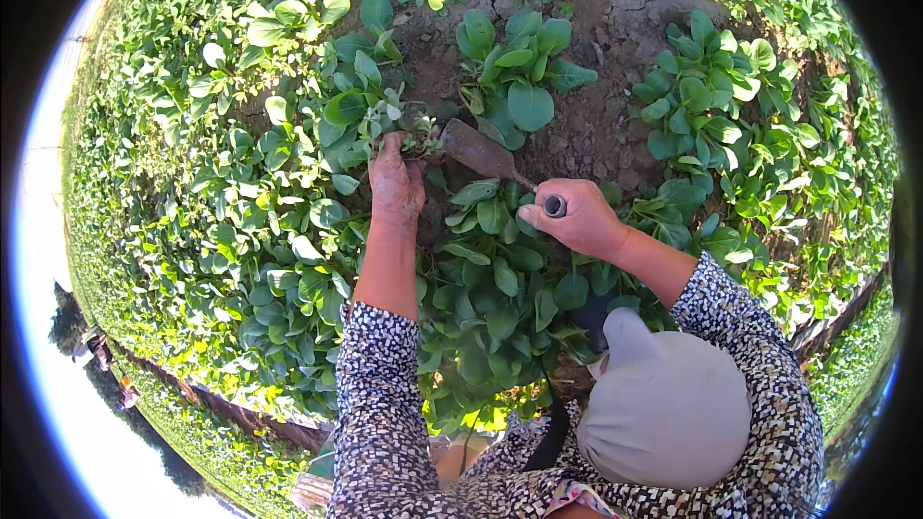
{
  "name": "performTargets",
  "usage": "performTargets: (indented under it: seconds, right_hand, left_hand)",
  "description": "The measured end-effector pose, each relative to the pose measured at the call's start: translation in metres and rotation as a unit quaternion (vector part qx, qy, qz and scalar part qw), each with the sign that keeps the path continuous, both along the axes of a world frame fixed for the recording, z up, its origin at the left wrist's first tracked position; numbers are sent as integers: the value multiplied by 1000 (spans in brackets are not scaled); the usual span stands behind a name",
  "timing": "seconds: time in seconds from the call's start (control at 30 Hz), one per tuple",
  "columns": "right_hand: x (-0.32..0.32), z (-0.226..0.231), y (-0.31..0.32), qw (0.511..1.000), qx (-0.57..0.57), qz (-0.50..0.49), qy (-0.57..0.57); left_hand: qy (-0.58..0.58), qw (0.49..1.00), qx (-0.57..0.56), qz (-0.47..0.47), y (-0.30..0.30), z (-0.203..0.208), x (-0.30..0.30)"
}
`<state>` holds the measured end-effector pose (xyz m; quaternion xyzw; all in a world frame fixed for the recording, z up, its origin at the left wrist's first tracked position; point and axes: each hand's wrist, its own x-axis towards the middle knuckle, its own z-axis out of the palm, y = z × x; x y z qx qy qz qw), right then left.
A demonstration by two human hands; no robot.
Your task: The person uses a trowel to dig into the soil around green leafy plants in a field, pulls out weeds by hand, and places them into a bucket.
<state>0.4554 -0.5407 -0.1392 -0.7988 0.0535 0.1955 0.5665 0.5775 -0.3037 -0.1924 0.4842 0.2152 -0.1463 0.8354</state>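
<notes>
My left hand (396,181) is closed at its fingertips on a small leafy weed (420,137) with pale green leaves. My right hand (581,219) grips the handle of a hand trowel (478,151). The handle's round end points up out of the fist. The trowel's rusty brown blade lies low over the soil, its tip close beside the weed and my left fingers. Just beyond the blade grows a leafy green plant (524,62) with broad, rounded leaves. Another leafy plant (500,240) stands between my forearms. Leaves partly hide the ground under my left hand.
Bare brown soil (601,130) shows to the right of the blade. Dense low greens (240,163) cover the left side, and more broad-leaved plants (702,86) grow on the right. A dark narrow strip (226,408) crosses the lower left behind my arm.
</notes>
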Motion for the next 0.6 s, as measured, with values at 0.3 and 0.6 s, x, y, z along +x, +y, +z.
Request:
performTargets:
  seconds: [0.3, 0.6]
  right_hand:
    - [-16, -14, -3, 1000, 10, -24, 9]
    - [-14, -16, 6, 1000, 5, -17, -15]
  left_hand:
    - [-263, 743, 532, -308, -68, 5, 78]
    - [-102, 904, 339, -242, -49, -11, 100]
